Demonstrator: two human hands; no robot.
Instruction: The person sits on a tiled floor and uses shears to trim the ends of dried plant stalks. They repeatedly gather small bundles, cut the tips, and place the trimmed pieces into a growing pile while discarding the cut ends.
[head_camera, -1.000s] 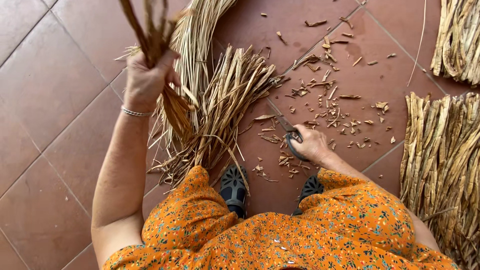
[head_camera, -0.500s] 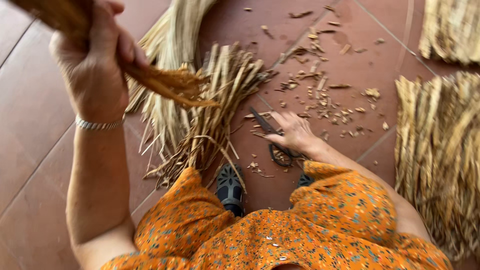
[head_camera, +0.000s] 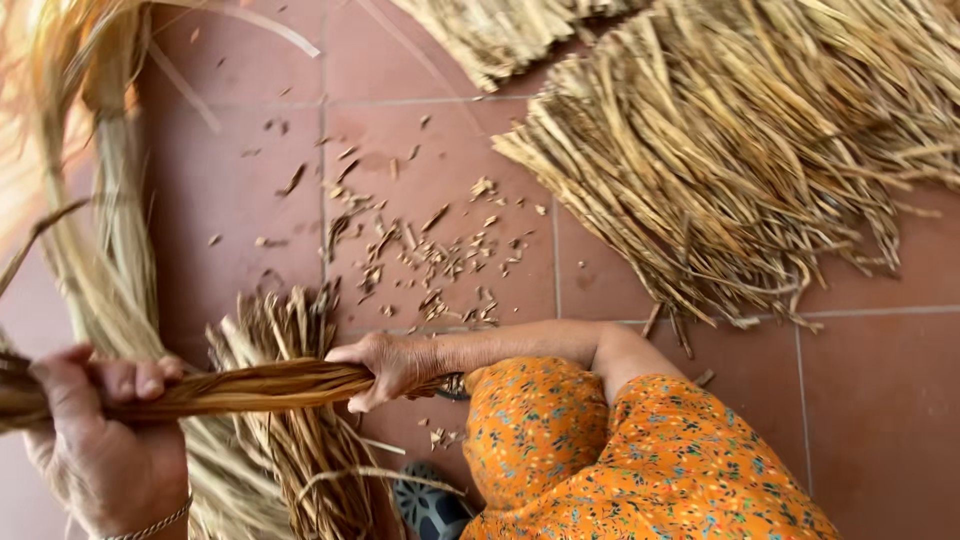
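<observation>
My left hand is closed around a twisted bundle of dried brown leaves, low on the left. The bundle runs level toward the middle, where my right hand grips its other end. A dark loop, perhaps a scissor handle, peeks out just behind my right hand. Loose pale straw strands rise from the bundle up the left side. A frayed sheaf of straw ends lies on the floor under the bundle.
A big heap of dried leaves covers the upper right of the red tile floor. Small cut scraps are scattered in the middle. My orange flowered dress and a dark shoe are at the bottom.
My right hand left the floor by the scissors and took hold of the bundle's end. My left hand came down from up high to low left. The view swung right.
</observation>
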